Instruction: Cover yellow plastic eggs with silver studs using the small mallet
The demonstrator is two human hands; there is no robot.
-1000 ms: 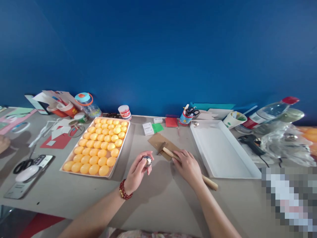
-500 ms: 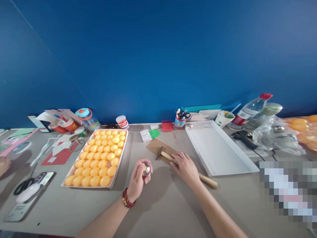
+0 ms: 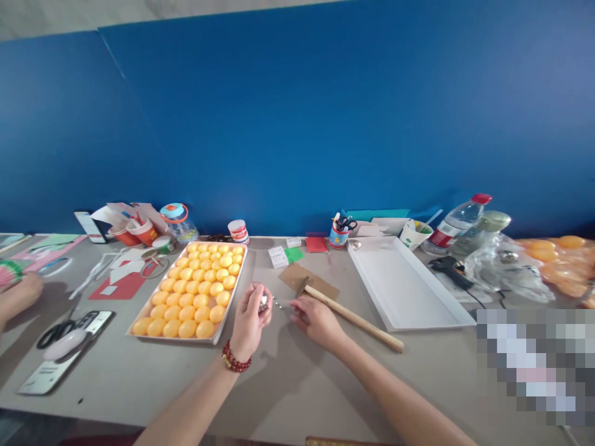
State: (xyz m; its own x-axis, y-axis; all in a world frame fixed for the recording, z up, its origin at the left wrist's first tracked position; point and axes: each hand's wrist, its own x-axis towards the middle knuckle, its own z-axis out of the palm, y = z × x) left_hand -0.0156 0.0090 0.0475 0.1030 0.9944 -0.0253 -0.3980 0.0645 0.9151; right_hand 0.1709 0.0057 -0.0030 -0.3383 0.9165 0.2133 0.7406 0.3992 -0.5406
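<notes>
My left hand [image 3: 248, 319], with a red bead bracelet on the wrist, is closed round a small shiny metal ball [image 3: 263, 301] held just above the table. My right hand [image 3: 316, 317] lies close to its right, with fingertips pinched toward a tiny silvery piece [image 3: 279, 303] between the two hands; what it pinches is too small to name. A wooden-handled hammer [image 3: 353, 317] lies on the table beside my right hand, untouched, its head resting on a brown cardboard piece [image 3: 320, 286].
A tray of yellow balls [image 3: 223, 325] sits left of my hands and an empty white tray [image 3: 409, 285] to the right. Another person's hand [image 3: 18, 296] is at the far left near scissors and a phone [image 3: 60, 337]. Cups, a water bottle [image 3: 458, 220], a glue gun [image 3: 447, 266] and plastic bags line the back and right.
My right hand has let go of the hammer handle and moved left toward the ball in my left hand. The view has tilted upward.
</notes>
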